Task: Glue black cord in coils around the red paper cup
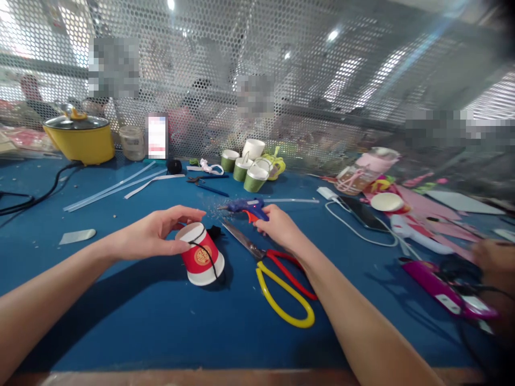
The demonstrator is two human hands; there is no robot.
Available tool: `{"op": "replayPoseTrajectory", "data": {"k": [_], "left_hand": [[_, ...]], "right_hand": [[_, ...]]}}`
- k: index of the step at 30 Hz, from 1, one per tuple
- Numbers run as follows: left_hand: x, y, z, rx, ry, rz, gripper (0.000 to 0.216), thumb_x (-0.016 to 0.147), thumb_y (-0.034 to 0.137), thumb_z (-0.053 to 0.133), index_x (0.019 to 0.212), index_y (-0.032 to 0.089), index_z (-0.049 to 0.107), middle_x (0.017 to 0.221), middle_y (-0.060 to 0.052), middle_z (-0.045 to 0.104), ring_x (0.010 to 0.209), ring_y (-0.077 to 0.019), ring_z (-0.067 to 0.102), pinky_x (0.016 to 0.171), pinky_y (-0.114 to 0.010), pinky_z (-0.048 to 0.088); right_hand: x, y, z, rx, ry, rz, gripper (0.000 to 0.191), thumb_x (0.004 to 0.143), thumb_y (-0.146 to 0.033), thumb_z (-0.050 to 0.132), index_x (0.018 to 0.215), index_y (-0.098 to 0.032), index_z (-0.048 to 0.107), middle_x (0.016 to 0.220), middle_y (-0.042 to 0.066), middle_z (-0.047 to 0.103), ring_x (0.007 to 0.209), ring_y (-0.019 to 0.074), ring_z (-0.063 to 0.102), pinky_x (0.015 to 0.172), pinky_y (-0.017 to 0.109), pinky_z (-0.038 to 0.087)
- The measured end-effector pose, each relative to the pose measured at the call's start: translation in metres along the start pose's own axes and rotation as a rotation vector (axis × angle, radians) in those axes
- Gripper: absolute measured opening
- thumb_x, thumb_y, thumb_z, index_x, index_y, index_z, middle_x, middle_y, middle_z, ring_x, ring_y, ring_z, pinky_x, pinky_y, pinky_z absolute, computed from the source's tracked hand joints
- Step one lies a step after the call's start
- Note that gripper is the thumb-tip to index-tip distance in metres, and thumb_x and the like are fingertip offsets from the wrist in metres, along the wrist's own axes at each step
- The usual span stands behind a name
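Note:
My left hand [161, 231] curls around the narrow end of a red and white paper cup [199, 257], thumb on the near side and fingers behind. The cup stands tilted, wide rim down, with a gold emblem on its red band and a black cord across its narrow end and side. My right hand [277, 225] is closed on the handle of a blue hot glue gun [247, 207] with an orange trigger. Its nozzle points left, and a clear glue stick [289, 201] extends from its back. Scissors [261, 257] with red and yellow handles lie open below the gun.
Green and white paper cups [254, 176] are grouped at the back, near pliers [207, 185]. Clear glue sticks [112, 187] and a yellow electric pot [86, 139] are at left. To the right are a phone [364, 213], a white cable and another person's hand [493, 262] beside a magenta tool [438, 287].

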State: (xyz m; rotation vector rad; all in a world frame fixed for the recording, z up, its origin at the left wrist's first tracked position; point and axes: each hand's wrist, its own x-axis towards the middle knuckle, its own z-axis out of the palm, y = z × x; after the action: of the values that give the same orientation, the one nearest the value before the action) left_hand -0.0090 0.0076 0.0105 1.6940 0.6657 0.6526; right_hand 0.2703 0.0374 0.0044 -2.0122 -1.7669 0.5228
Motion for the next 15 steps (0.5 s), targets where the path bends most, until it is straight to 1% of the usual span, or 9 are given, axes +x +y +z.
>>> {"op": "replayPoseTrajectory", "data": {"k": [2, 3, 4, 6, 7, 10, 13, 15], "left_hand": [[0.0, 0.0, -0.002, 0.021, 0.017, -0.013, 0.05, 0.075, 0.021, 0.063, 0.121, 0.019, 0.044, 0.125, -0.01, 0.048, 0.113, -0.0229, 0.047, 0.093, -0.038, 0.043], [0.0, 0.0, -0.003, 0.022, 0.022, -0.018, 0.05, 0.075, 0.021, 0.063, 0.121, 0.019, 0.044, 0.124, -0.01, 0.049, 0.113, -0.0229, 0.047, 0.092, -0.038, 0.043], [0.001, 0.0, -0.004, 0.017, 0.024, -0.022, 0.05, 0.075, 0.021, 0.063, 0.121, 0.019, 0.044, 0.122, -0.01, 0.05, 0.112, -0.0228, 0.048, 0.092, -0.038, 0.043], [0.001, -0.001, -0.005, 0.003, 0.025, -0.023, 0.05, 0.075, 0.021, 0.063, 0.121, 0.019, 0.043, 0.12, -0.01, 0.052, 0.11, -0.0224, 0.05, 0.091, -0.038, 0.044], [0.001, -0.001, -0.006, -0.004, 0.025, -0.021, 0.05, 0.075, 0.021, 0.063, 0.121, 0.019, 0.043, 0.119, -0.01, 0.053, 0.108, -0.0221, 0.05, 0.09, -0.038, 0.044], [0.002, -0.002, -0.007, -0.017, 0.025, -0.015, 0.048, 0.075, 0.021, 0.063, 0.119, 0.019, 0.044, 0.119, -0.009, 0.054, 0.106, -0.021, 0.052, 0.091, -0.038, 0.043], [0.003, -0.002, -0.007, -0.028, 0.015, -0.004, 0.045, 0.076, 0.02, 0.062, 0.117, 0.019, 0.046, 0.118, -0.009, 0.054, 0.107, -0.0211, 0.051, 0.092, -0.038, 0.042], [0.003, -0.002, -0.008, -0.042, 0.004, 0.003, 0.046, 0.076, 0.019, 0.062, 0.119, 0.018, 0.045, 0.118, -0.01, 0.054, 0.108, -0.0222, 0.05, 0.092, -0.039, 0.042]], "right_hand": [[-0.009, -0.007, -0.009, 0.112, -0.03, -0.033, 0.02, 0.073, -0.015, 0.052, 0.093, -0.016, 0.05, 0.069, 0.003, 0.06, 0.059, 0.0138, 0.057, 0.053, 0.025, 0.044], [-0.014, -0.01, -0.014, 0.183, -0.057, -0.062, 0.019, 0.073, -0.014, 0.05, 0.091, -0.017, 0.05, 0.07, 0.002, 0.059, 0.058, 0.0124, 0.056, 0.053, 0.024, 0.044], [-0.019, -0.013, -0.018, 0.321, -0.121, -0.104, 0.015, 0.072, -0.015, 0.051, 0.087, -0.017, 0.051, 0.069, 0.001, 0.057, 0.058, 0.0118, 0.054, 0.052, 0.023, 0.044], [-0.028, -0.019, -0.023, 0.524, -0.22, -0.134, 0.008, 0.071, -0.022, 0.056, 0.077, -0.018, 0.052, 0.064, -0.001, 0.054, 0.056, 0.0106, 0.051, 0.052, 0.023, 0.042], [-0.032, -0.021, -0.025, 0.596, -0.244, -0.132, 0.011, 0.07, -0.027, 0.058, 0.074, -0.018, 0.051, 0.061, -0.002, 0.052, 0.054, 0.01, 0.05, 0.05, 0.023, 0.041], [-0.041, -0.027, -0.025, 0.668, -0.28, -0.095, 0.022, 0.066, -0.036, 0.065, 0.069, -0.018, 0.053, 0.056, -0.003, 0.051, 0.048, 0.0085, 0.046, 0.045, 0.022, 0.039], [-0.05, -0.034, -0.024, 0.678, -0.365, -0.125, 0.02, 0.065, -0.035, 0.065, 0.071, -0.017, 0.059, 0.054, -0.002, 0.053, 0.044, 0.0081, 0.045, 0.04, 0.022, 0.036], [-0.057, -0.038, -0.024, 0.657, -0.382, -0.18, 0.018, 0.068, -0.034, 0.063, 0.073, -0.017, 0.062, 0.049, -0.002, 0.051, 0.04, 0.008, 0.043, 0.037, 0.022, 0.034]]}}
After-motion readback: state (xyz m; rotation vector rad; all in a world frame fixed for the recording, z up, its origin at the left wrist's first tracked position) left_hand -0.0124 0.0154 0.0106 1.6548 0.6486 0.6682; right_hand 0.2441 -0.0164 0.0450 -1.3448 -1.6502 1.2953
